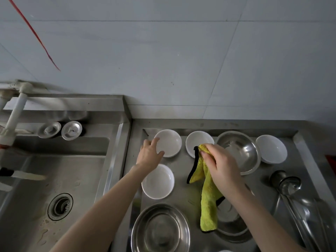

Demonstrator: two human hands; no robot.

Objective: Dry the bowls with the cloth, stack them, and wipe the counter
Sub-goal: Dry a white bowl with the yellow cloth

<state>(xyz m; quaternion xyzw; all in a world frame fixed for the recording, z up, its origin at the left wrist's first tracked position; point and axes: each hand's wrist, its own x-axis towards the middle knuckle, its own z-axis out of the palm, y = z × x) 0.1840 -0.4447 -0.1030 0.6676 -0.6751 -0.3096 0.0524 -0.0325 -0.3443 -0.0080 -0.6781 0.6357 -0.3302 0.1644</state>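
Observation:
Several white bowls stand on the steel counter (183,171): one at the back left (171,142), one beside it (197,141), one at the far right (271,151) and one nearer me (160,182). My left hand (150,153) touches the back-left bowl's rim with its fingers spread around the edge. My right hand (220,166) grips a yellow-green cloth (207,197) with black trim, which hangs down over the counter. Steel bowls sit at the back (241,148), at the front (161,231) and under the cloth (231,224).
A steel sink (60,179) with a drain lies to the left, with two strainer lids (60,130) on its back ledge and white pipes above. Ladles (291,186) lie at the right of the counter. A tiled wall rises behind.

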